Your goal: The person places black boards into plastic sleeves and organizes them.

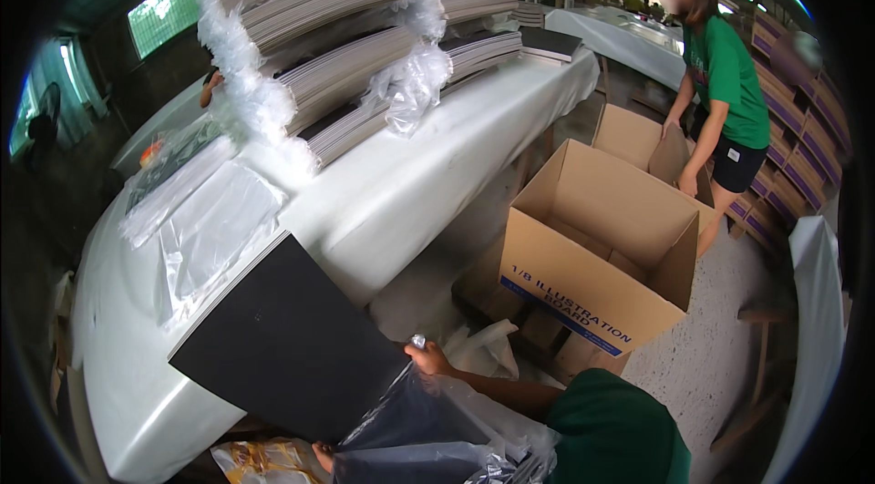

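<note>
A black illustration board [283, 338], or a thin stack of them with a pale edge, slants across the table's near edge. Its near end lies inside a clear plastic bag [437, 420]. At the bag's right corner, my right hand [428, 358] is closed with bunched film poking out of the fist. Low in the view, my left hand [323, 457] shows only its fingertips, closed at the bag's opposite corner. The rest of that hand is hidden behind board and film.
Tall stacks of boards [337, 74] with plastic sleeves between them stand on the white-covered table [401, 211]. Flat clear bags [219, 229] lie nearer. An open carton [583, 274] sits right, where a person in green [734, 83] handles another carton [629, 133].
</note>
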`<state>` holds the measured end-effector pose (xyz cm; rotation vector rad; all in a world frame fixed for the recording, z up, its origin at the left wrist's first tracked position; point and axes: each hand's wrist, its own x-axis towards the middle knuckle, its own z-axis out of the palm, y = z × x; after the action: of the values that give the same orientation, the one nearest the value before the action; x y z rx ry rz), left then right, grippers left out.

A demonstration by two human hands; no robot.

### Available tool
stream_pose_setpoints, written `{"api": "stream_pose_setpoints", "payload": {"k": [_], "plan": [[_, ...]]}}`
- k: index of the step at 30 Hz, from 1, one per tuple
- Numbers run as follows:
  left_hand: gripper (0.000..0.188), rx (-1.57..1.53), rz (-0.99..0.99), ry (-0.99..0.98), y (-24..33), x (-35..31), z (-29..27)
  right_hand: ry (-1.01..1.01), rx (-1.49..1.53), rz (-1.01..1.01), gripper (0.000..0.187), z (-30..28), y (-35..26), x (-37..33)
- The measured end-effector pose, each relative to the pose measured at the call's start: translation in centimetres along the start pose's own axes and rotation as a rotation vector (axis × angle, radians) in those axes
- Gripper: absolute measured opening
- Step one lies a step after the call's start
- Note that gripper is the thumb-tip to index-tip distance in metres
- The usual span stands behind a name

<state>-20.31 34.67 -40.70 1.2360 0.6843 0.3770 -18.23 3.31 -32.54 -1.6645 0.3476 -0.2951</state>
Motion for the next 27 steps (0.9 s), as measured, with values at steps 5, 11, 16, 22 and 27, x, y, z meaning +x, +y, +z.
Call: {"api": "stream_pose_setpoints", "payload": {"k": [5,11,16,22,27], "plan": [[0.019,0.093,0.004,-0.027,0.3,-0.6,-0.6,-0.071,-0.348,-0.311,0.011,-0.2,1.8,-0.1],[0.025,0.155,0.036,-0.057,1.6,-1.1,-1.7,-0.125,-0.494,-0.332,0.019,0.9,7.4,1.3],[0.031,0.178,0.058,-0.116,2.2,-1.9,-1.2,-0.083,-0.296,0.088,0.036,-0.3,7.7,2.1],[0.038,0.352,0.112,-0.178,3.3,-3.3,-0.4,0.017,-0.043,0.145,0.041,0.5,1.6,1.9],[0.047,0.173,0.046,-0.204,8.4,-4.3,2.7,-0.256,0.087,0.067,0.043,-0.5,2.6,2.6]]}}
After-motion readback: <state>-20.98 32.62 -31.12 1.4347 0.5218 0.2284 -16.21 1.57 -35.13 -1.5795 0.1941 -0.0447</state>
